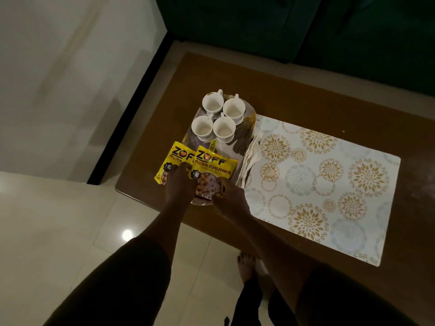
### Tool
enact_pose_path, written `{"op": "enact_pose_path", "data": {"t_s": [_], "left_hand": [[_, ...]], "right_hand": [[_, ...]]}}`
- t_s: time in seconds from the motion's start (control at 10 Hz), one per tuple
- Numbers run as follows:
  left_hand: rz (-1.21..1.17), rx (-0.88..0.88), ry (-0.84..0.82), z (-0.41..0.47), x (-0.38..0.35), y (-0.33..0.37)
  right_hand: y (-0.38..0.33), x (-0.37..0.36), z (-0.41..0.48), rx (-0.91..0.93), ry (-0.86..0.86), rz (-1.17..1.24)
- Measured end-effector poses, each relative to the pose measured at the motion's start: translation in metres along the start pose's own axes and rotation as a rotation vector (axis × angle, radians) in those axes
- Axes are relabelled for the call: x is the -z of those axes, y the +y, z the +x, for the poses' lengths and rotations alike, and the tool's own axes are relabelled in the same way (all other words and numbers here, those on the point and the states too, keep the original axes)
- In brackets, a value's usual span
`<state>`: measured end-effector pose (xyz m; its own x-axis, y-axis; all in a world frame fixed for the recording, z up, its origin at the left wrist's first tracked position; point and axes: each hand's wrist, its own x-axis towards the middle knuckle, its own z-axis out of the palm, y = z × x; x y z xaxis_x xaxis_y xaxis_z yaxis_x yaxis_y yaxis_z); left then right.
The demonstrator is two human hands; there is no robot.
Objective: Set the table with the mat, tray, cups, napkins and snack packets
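Note:
An oval patterned tray [242, 137] sits on the left part of the brown table [306, 102]. Several white cups [213, 102] stand grouped at the tray's far end. Two yellow snack packets lie on its near end, side by side and overlapping. My left hand [179, 184] grips the left snack packet [173, 158] at its near right corner. My right hand [229, 194] holds the near right corner of the right snack packet [213, 165], thumb on top. White napkins [250, 158] lie along the tray's right edge. The floral mat [329, 184] lies flat to the right.
A dark green sofa [306, 31] stands behind the table's far edge. Pale floor tiles [70, 231] surround the table's left and near sides. My bare foot [246, 264] stands close to the near edge.

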<state>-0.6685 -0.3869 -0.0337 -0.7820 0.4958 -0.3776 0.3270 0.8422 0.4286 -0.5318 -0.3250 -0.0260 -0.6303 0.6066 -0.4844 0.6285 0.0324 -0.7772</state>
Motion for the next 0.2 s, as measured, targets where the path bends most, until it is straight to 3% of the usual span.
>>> {"op": "enact_pose_path", "data": {"t_s": [0.2], "left_hand": [[-0.018, -0.007, 0.220, -0.013, 0.008, 0.014]], "right_hand": [[-0.008, 0.020, -0.010, 0.121, 0.144, -0.066]]}}
